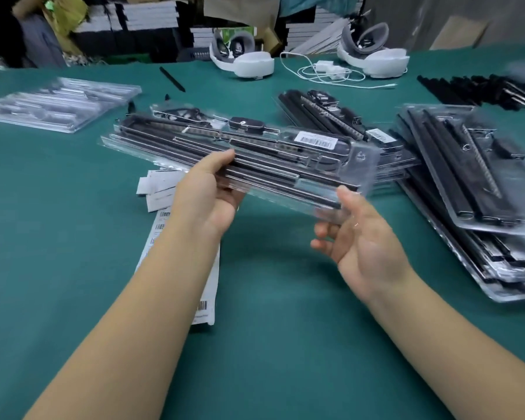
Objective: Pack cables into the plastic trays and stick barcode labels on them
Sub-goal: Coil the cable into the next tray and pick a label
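Observation:
A clear plastic tray [361,165] packed with black cables and strips hangs above the green table [270,313], slanting from upper left to lower right. A white barcode label [316,139] is stuck on its top near the right end. My left hand [208,195] grips the tray's near long edge at the middle, thumb on top and fingers beneath. My right hand [356,237] holds the near right corner, thumb up against the edge and fingers curled under it. A sheet of barcode labels [205,307] lies on the table, partly hidden by my left forearm.
Filled trays lie in piles at the right [479,183] and behind the held tray [325,113]. Several empty clear trays [58,106] sit at the far left. Two white headsets [243,60] and a white cable are at the back. Loose black strips [482,87] lie far right.

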The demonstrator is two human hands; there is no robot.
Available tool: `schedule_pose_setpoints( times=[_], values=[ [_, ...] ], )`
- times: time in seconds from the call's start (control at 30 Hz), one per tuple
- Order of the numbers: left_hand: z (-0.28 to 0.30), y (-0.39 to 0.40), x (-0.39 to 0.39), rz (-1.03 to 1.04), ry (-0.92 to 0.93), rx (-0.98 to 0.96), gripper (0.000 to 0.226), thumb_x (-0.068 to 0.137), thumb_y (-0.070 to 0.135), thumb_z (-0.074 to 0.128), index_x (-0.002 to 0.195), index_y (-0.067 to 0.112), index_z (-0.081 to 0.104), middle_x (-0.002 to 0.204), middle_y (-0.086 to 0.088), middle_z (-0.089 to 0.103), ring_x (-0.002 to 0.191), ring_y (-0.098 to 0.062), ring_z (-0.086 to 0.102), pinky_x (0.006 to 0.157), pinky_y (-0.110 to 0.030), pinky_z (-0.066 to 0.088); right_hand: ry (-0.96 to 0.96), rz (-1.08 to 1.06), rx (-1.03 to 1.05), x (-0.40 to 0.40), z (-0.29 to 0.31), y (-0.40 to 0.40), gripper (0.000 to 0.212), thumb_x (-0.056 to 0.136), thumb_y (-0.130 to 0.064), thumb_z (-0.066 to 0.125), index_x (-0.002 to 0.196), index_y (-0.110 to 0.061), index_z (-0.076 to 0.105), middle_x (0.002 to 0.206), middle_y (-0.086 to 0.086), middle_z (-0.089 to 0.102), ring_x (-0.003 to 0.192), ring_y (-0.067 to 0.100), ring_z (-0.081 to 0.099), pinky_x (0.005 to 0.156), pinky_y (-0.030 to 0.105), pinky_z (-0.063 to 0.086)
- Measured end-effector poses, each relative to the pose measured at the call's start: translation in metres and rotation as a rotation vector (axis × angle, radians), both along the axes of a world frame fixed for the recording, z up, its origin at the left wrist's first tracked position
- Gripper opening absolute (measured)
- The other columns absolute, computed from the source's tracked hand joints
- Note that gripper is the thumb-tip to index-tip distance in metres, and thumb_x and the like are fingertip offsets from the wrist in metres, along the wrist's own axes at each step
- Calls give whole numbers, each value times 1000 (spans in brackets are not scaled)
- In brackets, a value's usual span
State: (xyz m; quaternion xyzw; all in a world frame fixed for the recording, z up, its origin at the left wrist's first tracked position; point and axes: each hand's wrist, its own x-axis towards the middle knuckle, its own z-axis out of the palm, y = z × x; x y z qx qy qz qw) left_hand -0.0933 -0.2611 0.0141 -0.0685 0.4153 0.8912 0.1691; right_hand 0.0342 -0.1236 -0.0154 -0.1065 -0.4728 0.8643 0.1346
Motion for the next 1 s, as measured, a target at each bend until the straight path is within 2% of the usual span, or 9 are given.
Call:
schedule_pose_setpoints(
  times=[0.17, 0.27, 0.37, 0.5, 0.57, 0.63, 0.77, 0.87, 1.0],
  values=[
    [17, 3, -17, -100, 39, -80, 21, 88, 1, 58, 68, 7, 58, 60, -3, 61, 49, -12, 61, 43, -19, 50, 70, -137, 158, -2, -3, 6, 15, 96, -14, 47, 106, -17, 57, 58, -9, 57, 46, 11, 50, 44, 25, 44],
    [16, 35, -16, -91, 97, -166, 26, 83, -2, 65, 58, 6, 65, 58, -3, 60, 45, -9, 54, 38, -16, 43, 113, -153, 175, -7, -1, 13, 12, 92, -20, 55, 103, -15, 55, 65, -5, 58, 49, 9, 56, 47, 24, 49],
    [6, 73, -7, -71, 232, -262, 8, 83, -3, 65, 79, 2, 61, 61, -4, 63, 53, -14, 60, 54, -27, 52, 100, -198, 237, -15, 0, 20, 33, 77, -35, 61, 102, -16, 51, 78, 5, 57, 56, 9, 61, 49, 23, 51],
    [9, 106, -27, -84, 259, -211, 18, 87, -4, 60, 103, -3, 54, 73, -12, 63, 62, -22, 61, 69, -39, 55, 13, -307, 361, -23, -1, 31, 44, 83, -44, 58, 122, -26, 47, 75, -9, 62, 58, 5, 59, 48, 22, 49],
    [16, 120, -40, -144, 233, -179, 2, 88, -4, 58, 89, -4, 59, 62, -10, 64, 53, -20, 62, 62, -35, 57, -38, -433, 435, -26, -7, 34, 42, 93, -34, 54, 131, -22, 41, 88, -7, 59, 61, 2, 57, 49, 20, 49],
    [19, 131, -52, -179, 200, -193, 18, 88, -4, 58, 70, -1, 59, 50, -7, 60, 46, -19, 60, 56, -32, 56, -84, -537, 496, -28, -12, 36, 57, 93, -22, 53, 144, -22, 27, 111, -5, 50, 65, -2, 55, 54, 20, 51],
    [16, 154, -61, -266, 208, -292, 15, 89, 0, 61, 75, 0, 62, 56, -7, 62, 47, -20, 61, 58, -34, 57, -211, -538, 551, -31, -18, 46, 73, 89, -11, 51, 151, -22, 14, 147, -9, 20, 77, -2, 56, 64, 6, 44],
    [10, 167, -64, -238, 230, -454, 14, 86, 12, 69, 89, 1, 63, 70, -9, 60, 55, -22, 58, 56, -31, 57, -231, -448, 562, -34, -22, 45, 66, 89, -9, 50, 149, -18, 23, 150, -15, 17, 98, 4, 54, 63, -4, 37],
    [2, 174, -72, -106, 370, -969, 40, 77, 43, 74, 78, 6, 58, 70, -5, 58, 65, -26, 55, 62, -30, 48, -238, -336, 601, -35, -24, 42, 63, 89, -11, 51, 148, -16, 27, 150, -21, 19, 107, -1, 48, 65, -7, 33]
  ],
)
